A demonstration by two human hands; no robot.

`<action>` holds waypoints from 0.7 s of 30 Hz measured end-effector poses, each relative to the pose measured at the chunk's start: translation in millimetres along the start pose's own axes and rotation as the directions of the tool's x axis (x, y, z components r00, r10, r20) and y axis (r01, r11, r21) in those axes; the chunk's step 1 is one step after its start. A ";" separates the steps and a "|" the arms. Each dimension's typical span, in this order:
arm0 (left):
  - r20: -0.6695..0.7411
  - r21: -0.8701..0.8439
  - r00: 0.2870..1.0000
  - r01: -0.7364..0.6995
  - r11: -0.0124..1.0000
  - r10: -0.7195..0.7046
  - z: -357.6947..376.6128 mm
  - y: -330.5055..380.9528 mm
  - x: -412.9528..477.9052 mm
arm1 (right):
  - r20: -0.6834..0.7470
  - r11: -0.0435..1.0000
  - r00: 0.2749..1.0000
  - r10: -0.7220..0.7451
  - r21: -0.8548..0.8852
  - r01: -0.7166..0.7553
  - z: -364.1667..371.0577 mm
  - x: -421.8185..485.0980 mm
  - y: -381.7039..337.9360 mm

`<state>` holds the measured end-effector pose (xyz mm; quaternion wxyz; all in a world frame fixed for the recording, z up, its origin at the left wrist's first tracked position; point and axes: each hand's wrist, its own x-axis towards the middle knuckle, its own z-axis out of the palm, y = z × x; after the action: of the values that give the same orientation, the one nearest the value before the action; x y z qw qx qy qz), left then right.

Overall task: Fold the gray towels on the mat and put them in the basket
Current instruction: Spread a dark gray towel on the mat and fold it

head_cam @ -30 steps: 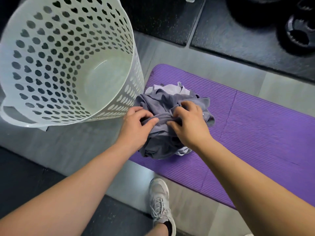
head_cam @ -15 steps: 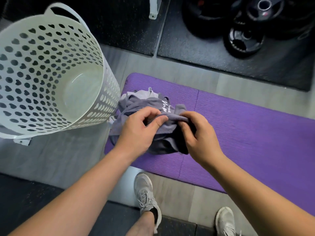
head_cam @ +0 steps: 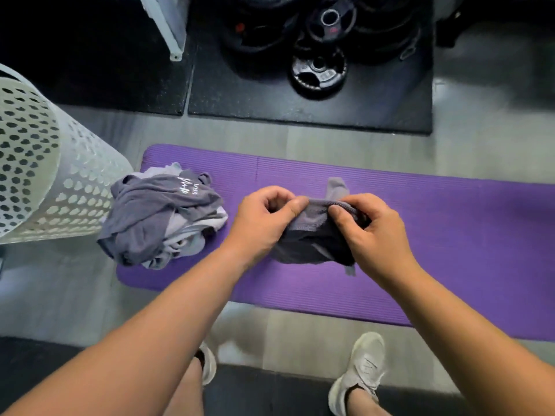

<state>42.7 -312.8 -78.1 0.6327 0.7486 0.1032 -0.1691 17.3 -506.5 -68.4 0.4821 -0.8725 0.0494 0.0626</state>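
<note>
- Basket [head_cam: 45, 175]: one, at the left edge of the frame, just beside the mat's left end.
- Pile of gray towels [head_cam: 159, 217]: one heap, number inside unclear, on the left end of the one mat [head_cam: 450, 235]. It lies left of both hands, nearer the left.
- Left hand [head_cam: 264, 223]: thumb and fingers pinch the top edge of one bunched towel [head_cam: 312, 235], mid-frame over the mat.
- Right hand [head_cam: 372, 232]: pinches the same edge, which runs left to right.

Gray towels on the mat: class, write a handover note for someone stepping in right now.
Left hand and right hand: each pinches the top edge of one bunched gray cloth towel over the middle of the purple ribbed foam mat.
Crumpled pile of gray towels: on the mat's left end, beside the white perforated plastic basket.
Done: one towel separated; none folded.
Left: fold each, put all in the basket.
</note>
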 end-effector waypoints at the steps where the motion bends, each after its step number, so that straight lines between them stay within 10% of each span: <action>1: 0.013 0.008 1.000 0.026 1.000 -0.026 27.1 -0.2 -0.2 | 0.014 1.000 1.000 0.007 -0.018 -0.007 -20.9 -3.5 20.4; 13: 0.134 0.264 0.987 0.049 0.963 -0.087 277.4 -79.0 26.0 | -0.037 0.937 0.997 0.064 -0.341 -0.073 -165.3 -20.2 254.9; 21: 0.207 0.458 0.907 0.242 0.856 -0.367 302.9 -177.0 21.3 | -0.102 0.784 0.955 0.278 -0.551 -0.287 -178.5 -37.5 389.3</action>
<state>-40.0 -580.0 -290.8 0.4289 0.8085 0.0896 -0.3929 -65.8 -863.3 -293.4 0.1901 -0.9582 0.1625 0.1391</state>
